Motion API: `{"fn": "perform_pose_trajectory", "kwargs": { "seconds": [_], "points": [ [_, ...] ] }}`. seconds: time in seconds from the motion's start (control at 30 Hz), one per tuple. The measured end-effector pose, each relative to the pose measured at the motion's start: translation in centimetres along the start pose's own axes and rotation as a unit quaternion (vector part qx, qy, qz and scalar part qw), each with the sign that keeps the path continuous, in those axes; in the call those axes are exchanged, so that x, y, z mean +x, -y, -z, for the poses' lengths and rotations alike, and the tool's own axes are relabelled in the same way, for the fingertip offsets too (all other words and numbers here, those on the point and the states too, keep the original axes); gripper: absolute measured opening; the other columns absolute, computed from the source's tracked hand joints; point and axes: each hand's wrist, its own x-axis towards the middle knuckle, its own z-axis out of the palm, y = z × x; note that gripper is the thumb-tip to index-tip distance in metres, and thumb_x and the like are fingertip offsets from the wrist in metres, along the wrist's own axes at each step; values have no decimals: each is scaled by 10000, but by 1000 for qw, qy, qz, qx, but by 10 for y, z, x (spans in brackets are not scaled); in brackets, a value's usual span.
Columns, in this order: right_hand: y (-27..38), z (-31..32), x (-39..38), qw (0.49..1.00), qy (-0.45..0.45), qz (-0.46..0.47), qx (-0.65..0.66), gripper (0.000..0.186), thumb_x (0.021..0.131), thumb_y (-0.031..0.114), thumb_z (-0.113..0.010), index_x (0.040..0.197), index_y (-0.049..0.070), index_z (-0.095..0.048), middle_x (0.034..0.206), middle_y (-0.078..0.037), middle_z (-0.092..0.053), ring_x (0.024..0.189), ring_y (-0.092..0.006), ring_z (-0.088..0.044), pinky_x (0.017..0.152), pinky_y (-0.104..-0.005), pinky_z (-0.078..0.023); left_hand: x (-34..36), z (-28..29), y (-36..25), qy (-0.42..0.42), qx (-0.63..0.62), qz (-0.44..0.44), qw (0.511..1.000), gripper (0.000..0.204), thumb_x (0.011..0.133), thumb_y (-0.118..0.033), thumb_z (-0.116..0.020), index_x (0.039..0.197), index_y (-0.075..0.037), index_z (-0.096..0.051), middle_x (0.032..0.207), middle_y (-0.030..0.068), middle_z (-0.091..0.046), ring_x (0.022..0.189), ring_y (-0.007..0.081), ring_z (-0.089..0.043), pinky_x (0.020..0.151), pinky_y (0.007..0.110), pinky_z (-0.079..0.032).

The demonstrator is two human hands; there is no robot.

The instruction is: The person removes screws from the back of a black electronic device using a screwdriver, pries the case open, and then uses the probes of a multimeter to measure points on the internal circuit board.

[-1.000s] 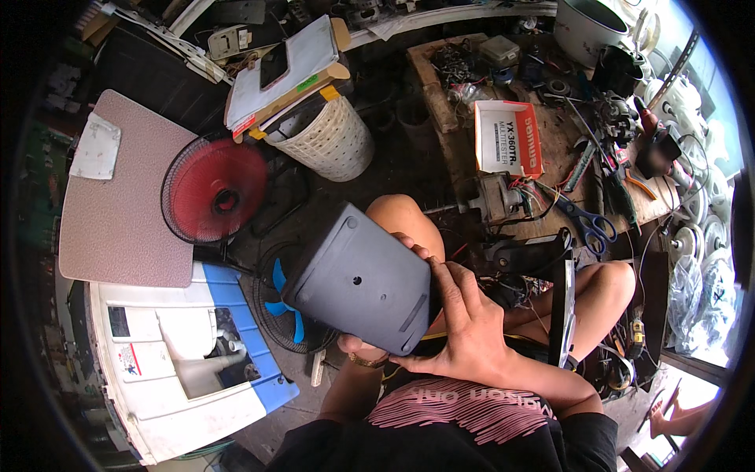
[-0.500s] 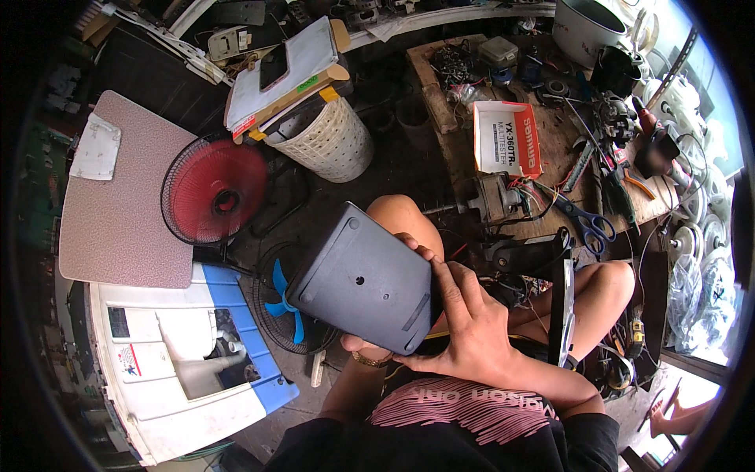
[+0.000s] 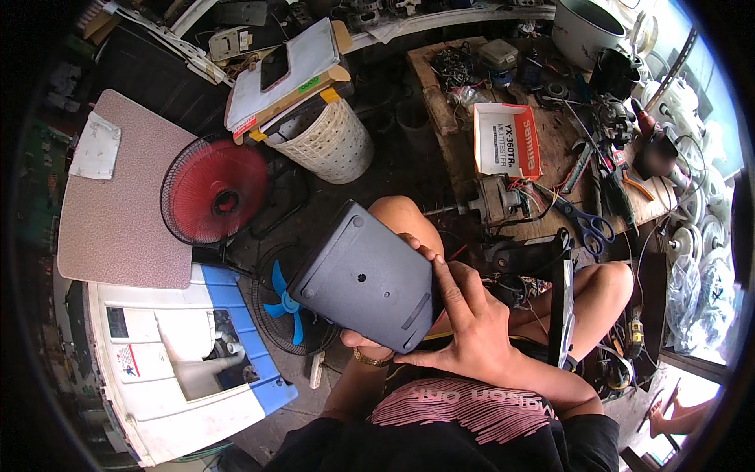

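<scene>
The room is a crowded workshop, with a wooden worktop [image 3: 440,114] on the far right; from my remote seat, the head view shows a small electric motor [image 3: 497,198] at its near left corner, a red and white box [image 3: 495,141] just behind that, and blue-handled scissors [image 3: 595,234] lying at its near edge. Off that near left corner, not resting on the worktop, I find the dark grey housing [image 3: 346,287], held tilted above the lap, the face with a small round hole turned up toward my camera. Compared with a second ago, I see only a slight shift: the housing sits a touch farther right, and between the last two views it hardly moves. I read that as a steady hold for looking the piece over, since no tool is in use on it. The right hand [image 3: 481,338] grips its right side, thumb stretched along the near corner and fingers apart from the thumb, laid against the edge. The left hand [image 3: 358,342] shows only a little at the lower left edge; the rest is hidden beneath, so I cannot tell how its fingers are set, nor which hand owns the fingertips peeping over the upper right edge. Beyond the housing's left edge, a fan with blue blades [image 3: 279,303] stands partly covered, and a red fan [image 3: 208,185] is farther off.
</scene>
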Motion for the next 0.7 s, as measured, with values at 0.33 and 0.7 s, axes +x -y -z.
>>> {"fn": "perform_pose_trajectory", "kwargs": {
  "seconds": [0.33, 0.7],
  "points": [
    [5, 5, 0, 1000, 1, -5, -31, 1244, 449, 605, -838, 1376, -93, -390, 1162, -235, -515, 958, -359, -641, 748, -382, -559, -11, 4, 2, -6, 9, 30, 1000, 1150, 640, -557, -774, 1465, -33, -167, 1433, 204, -322, 1342, 391, -331, 1141, 507, -242],
    [-26, 12, -4, 984, 81, -36, 154, 497, 886, 156, -625, 1344, 20, -490, 1049, -175, -620, 861, -287, -662, 714, -355, -530, -26, -8, 6, -80, 65, 63, 993, 1126, 722, -728, -617, 1500, -82, -123, 1464, 228, -295, 1387, 401, -253, 1116, 564, -242]
  ]
}}
